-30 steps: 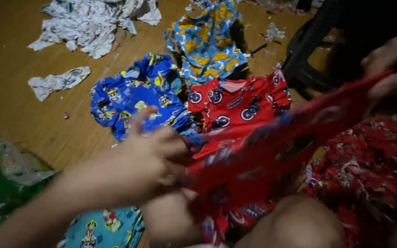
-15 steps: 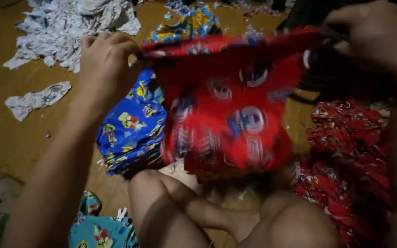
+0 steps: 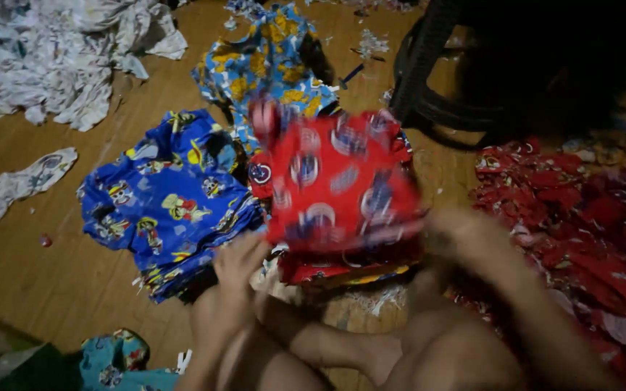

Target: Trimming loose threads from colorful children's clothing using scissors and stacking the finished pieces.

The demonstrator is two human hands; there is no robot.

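A red printed garment (image 3: 335, 181) lies blurred with motion over a stack of matching red pieces (image 3: 327, 271) on the wooden floor (image 3: 38, 282). My left hand (image 3: 237, 264) is just below its lower left edge, fingers apart, holding nothing that I can see. My right hand (image 3: 465, 235) is blurred beside the garment's lower right corner; whether it grips the cloth is unclear. My bare legs (image 3: 342, 347) are folded under both hands.
A stack of blue cartoon-print garments (image 3: 168, 203) sits left of the red stack, with a yellow-and-blue pile (image 3: 269, 65) behind. White scraps (image 3: 59, 58) lie far left. A red cloth heap (image 3: 581, 217) fills the right. A dark curved frame (image 3: 429, 80) stands behind; teal cloth (image 3: 117, 358) lies near.
The red garment, held up and spread between both hands, has come down onto the red stack. Both hands have dropped lower and drawn back toward my legs.
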